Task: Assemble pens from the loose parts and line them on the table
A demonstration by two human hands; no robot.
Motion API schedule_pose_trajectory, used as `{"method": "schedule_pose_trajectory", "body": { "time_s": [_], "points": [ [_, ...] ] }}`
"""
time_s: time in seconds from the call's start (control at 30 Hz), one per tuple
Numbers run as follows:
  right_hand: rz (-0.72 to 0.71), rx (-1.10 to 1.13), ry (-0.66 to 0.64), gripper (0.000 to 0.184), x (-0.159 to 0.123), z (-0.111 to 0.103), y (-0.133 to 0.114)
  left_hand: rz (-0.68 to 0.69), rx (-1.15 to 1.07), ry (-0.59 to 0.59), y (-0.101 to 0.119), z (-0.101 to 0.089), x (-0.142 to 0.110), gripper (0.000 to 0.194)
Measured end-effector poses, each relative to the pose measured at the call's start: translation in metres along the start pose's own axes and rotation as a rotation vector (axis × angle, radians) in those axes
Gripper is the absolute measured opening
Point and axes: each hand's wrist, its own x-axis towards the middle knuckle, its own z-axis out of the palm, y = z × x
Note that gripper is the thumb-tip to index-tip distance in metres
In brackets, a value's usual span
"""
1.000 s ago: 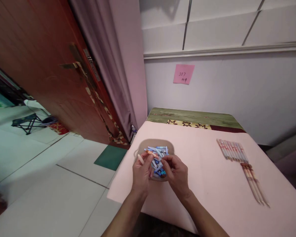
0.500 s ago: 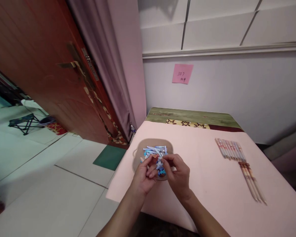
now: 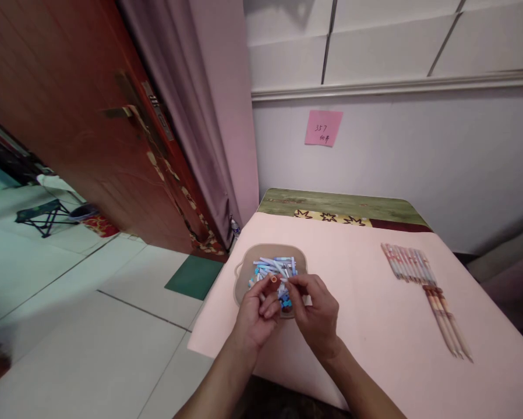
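Observation:
Over the near side of the basin, my left hand (image 3: 256,314) is closed on a pen barrel (image 3: 274,279), whose open orange-rimmed end faces me. My right hand (image 3: 316,308) pinches a small pale pen part (image 3: 284,280) between thumb and fingers, close beside that open end. Its exact shape is too small to make out. Beneath both hands stands a beige basin (image 3: 243,282) holding many blue and lavender pen parts (image 3: 275,265), with darker blue small pieces (image 3: 286,302) at its near side. My hands hide part of the contents.
To the right on the pink-covered table (image 3: 357,349) lies a row of pens (image 3: 407,265), with several brown-topped pens (image 3: 447,323) nearer me. A pink note (image 3: 324,128) sticks to the wall behind. The wooden door (image 3: 91,128) and curtain (image 3: 191,110) stand left of the table.
My right hand has shifted very slightly to the right, and the barrel's orange end shows more plainly. Both hands keep their grips; the basin and the laid-out pens stay put.

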Motion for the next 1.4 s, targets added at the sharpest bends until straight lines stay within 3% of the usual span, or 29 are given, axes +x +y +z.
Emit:
{"method": "schedule_pose_trajectory", "body": {
  "time_s": [0.33, 0.8, 1.2, 1.4],
  "points": [
    [0.127, 0.1, 0.052, 0.008, 0.001, -0.002, 0.0, 0.032, 0.013, -0.05, 0.004, 0.001, 0.0, 0.02],
    [-0.081, -0.065, -0.098, 0.012, -0.003, 0.004, 0.002, 0.047, 0.138, -0.014, -0.006, -0.009, 0.007, 0.012],
    [0.185, 0.095, -0.151, 0.004, 0.003, 0.006, -0.002, 0.026, 0.145, 0.014, -0.008, -0.013, 0.007, 0.008],
    [0.282, 0.135, -0.113, 0.013, 0.005, 0.003, 0.01, 0.046, 0.051, 0.04, 0.018, -0.009, 0.001, 0.015]
  ]
}}
